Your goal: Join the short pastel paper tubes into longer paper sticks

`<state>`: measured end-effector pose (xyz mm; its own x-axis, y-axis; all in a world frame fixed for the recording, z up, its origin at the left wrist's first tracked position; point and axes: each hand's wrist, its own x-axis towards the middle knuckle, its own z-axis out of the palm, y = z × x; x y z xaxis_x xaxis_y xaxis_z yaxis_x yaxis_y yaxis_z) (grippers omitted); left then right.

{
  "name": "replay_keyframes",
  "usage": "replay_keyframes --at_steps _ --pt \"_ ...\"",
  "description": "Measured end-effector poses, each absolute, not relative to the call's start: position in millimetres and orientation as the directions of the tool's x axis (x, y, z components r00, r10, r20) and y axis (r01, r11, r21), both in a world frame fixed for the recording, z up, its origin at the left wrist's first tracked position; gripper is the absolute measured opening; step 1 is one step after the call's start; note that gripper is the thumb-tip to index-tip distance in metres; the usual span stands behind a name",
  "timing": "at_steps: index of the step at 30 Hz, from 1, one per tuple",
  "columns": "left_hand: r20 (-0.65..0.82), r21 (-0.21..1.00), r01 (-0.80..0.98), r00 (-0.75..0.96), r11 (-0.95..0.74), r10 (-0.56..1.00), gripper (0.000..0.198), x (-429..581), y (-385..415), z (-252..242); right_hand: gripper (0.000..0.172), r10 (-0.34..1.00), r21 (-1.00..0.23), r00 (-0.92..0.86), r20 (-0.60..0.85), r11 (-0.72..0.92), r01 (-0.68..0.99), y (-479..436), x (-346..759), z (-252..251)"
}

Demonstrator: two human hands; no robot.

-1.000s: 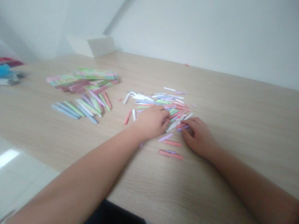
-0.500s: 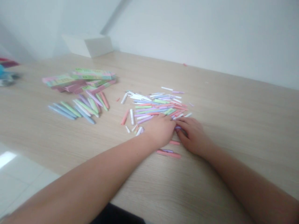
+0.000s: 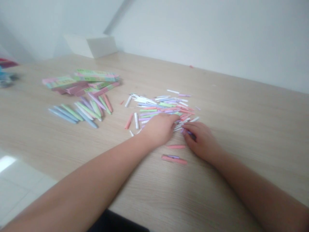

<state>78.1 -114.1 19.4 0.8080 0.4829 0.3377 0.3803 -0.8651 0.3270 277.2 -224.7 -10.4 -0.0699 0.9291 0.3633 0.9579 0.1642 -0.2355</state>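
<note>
A loose pile of pastel pen parts (image 3: 147,110), white, blue, green, purple and coral, lies mid-table. My left hand (image 3: 160,129) rests low over the near side of the pile. Its fingers point into the parts, and the fingertips are hidden, so I cannot tell if they grip anything. Just to the right, my right hand (image 3: 200,138) has thumb and fingers closed round a purple pen part (image 3: 190,132), partly covered by the hand. Slim white pieces (image 3: 180,125) lie between the two hands. Nearer me are a coral pen part (image 3: 176,147) and a coral barrel (image 3: 178,159) with a purple piece beside it.
Several whole-looking pastel pens (image 3: 88,109) lie in a group at the left. Behind them is a heap of green and pink printed boxes (image 3: 96,75). A white box (image 3: 101,46) stands near the wall. The table's left edge drops to a tiled floor (image 3: 21,193).
My left hand has shifted slightly left and away from my right hand, uncovering white pieces between them. My right hand stays nearly in place, with the purple part showing at its fingertips.
</note>
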Motion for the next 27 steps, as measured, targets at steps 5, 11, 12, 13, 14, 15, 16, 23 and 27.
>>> replay_keyframes --at_steps 5,11,12,13,14,15,16,23,27 --pt "0.315 0.360 0.377 0.812 -0.854 0.491 0.031 75.4 -112.0 20.3 0.024 0.919 -0.258 -0.073 0.388 0.184 0.948 -224.9 276.9 -9.5" --pt "0.283 0.427 0.424 0.776 -0.799 0.563 0.026 71.9 -111.8 22.4 0.020 0.923 -0.291 -0.074 0.377 0.194 0.937 -225.2 277.5 -6.7" --pt "0.282 0.434 0.419 0.778 -0.798 0.561 0.025 71.8 -111.8 22.3 0.020 0.924 -0.296 -0.077 0.375 0.198 0.934 -225.1 278.2 -6.5" --pt "0.278 0.439 0.416 0.780 -0.796 0.561 0.025 71.8 -111.7 22.0 0.020 0.924 -0.298 -0.083 0.372 0.204 0.933 -225.0 278.9 -6.4" --pt "0.272 0.447 0.415 0.781 -0.792 0.563 0.025 72.0 -111.6 21.6 0.020 0.925 -0.300 -0.086 0.370 0.207 0.931 -224.9 279.6 -6.5" --pt "0.266 0.458 0.416 0.779 -0.785 0.568 0.025 72.3 -111.4 21.0 0.019 0.925 -0.301 -0.087 0.370 0.208 0.931 -224.9 280.1 -6.7" --pt "0.261 0.473 0.415 0.777 -0.777 0.573 0.025 72.6 -111.3 20.4 0.019 0.925 -0.302 -0.084 0.370 0.206 0.931 -224.8 280.5 -7.0" --pt "0.282 0.566 0.336 0.779 -0.752 0.560 0.020 73.3 -111.2 18.0 0.025 0.928 -0.289 -0.068 0.365 0.183 0.940 -224.1 278.9 -9.0" --pt "0.313 0.523 0.326 0.786 -0.787 0.533 0.020 72.6 -110.4 19.8 0.022 0.935 -0.305 -0.052 0.350 0.166 0.938 -224.2 279.8 -9.9"
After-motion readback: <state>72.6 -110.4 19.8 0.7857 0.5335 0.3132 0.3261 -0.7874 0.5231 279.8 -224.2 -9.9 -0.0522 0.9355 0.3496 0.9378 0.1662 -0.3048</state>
